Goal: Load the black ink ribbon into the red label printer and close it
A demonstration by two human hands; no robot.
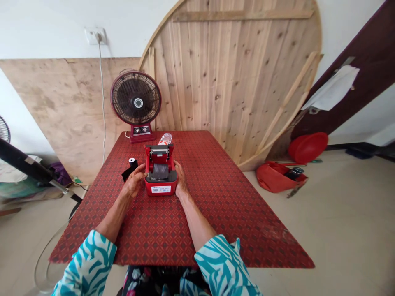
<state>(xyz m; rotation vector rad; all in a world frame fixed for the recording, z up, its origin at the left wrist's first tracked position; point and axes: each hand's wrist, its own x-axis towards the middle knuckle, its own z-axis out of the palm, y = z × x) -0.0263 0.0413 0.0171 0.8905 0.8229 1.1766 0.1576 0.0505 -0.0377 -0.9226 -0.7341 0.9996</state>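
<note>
A small red and black label printer (161, 188) stands on the table with its lid (159, 153) raised. Inside its bay sits a dark roll (161, 171), and a white label with print is on its front. My left hand (134, 181) grips the printer's left side, fingers reaching toward the lid hinge. Against the opposite side my right hand (181, 179) is pressed, its fingers partly hidden behind the body. Just beyond my left hand, a black roll with a white core (132, 162) stands with a dark loose strip beside it.
The table (216, 230) has a red patterned cover. A dark red fan (136, 98) stands at its far left corner, and a clear bottle (165, 139) lies behind the printer. A round wooden board (228, 74) leans on the wall. Right, a red bag (270, 179) rests on the floor.
</note>
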